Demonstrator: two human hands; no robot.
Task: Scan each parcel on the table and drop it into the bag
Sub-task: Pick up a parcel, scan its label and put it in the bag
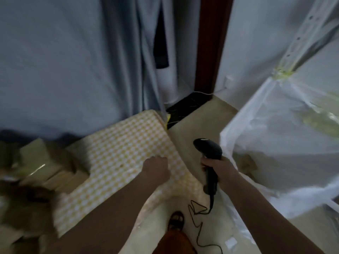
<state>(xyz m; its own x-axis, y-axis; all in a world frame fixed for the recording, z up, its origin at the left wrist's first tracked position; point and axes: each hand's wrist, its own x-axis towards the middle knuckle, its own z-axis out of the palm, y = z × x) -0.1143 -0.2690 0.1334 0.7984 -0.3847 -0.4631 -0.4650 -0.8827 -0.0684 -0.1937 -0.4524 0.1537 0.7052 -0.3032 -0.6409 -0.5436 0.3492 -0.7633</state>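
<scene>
My right hand (219, 171) grips a black handheld scanner (210, 162) by its handle, its head pointing up and away, held between the table and the bag. My left hand (156, 167) hovers over the table's right edge with its fingers curled into a fist and nothing in it. Several brown cardboard parcels (42, 162) lie piled at the left of the table with the yellow checked cloth (121, 147). The big white translucent bag (275, 143) stands open to the right; a brown parcel (246, 163) shows through its wall.
The scanner's black cable (197, 217) trails down to the beige floor beside my sandalled foot (176, 219). Grey curtains hang behind the table. A dark wooden door frame (211, 52) and a white perforated metal bar (300, 39) stand at the back right.
</scene>
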